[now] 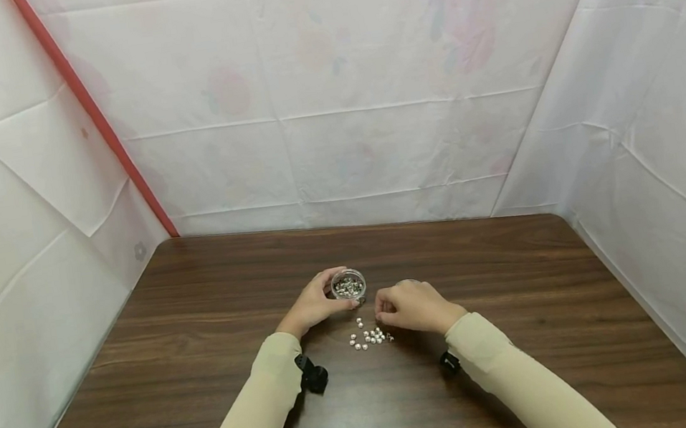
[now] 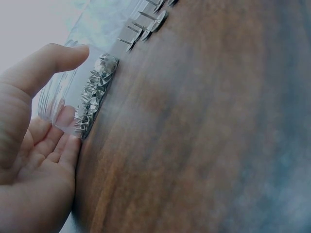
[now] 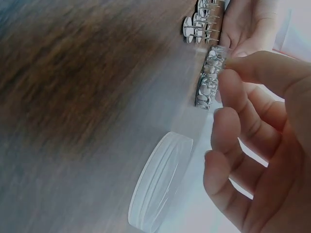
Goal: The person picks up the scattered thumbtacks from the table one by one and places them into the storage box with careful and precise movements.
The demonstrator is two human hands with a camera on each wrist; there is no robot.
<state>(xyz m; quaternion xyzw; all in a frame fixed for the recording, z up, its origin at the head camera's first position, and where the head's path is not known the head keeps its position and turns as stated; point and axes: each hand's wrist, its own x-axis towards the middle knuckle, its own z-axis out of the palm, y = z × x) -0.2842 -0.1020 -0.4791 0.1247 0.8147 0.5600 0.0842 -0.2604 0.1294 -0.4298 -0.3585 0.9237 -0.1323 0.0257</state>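
Back wall: creased white fabric sheet, faint pastel prints, perhaps flowers | left: white sheet with grey flowers, straight red strip at corner | right: wrinkled white sheet | dark-brown wood-grain table, pale glare

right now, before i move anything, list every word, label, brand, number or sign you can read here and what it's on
There is no readable text in any view.
Clear jar: no lettering visible.
Clear lid: no lettering visible.
Loose thumbtacks: no legible marks.
Black device at the left wrist: too small to tell.
Cloth backdrop: faded flower prints, no words visible.
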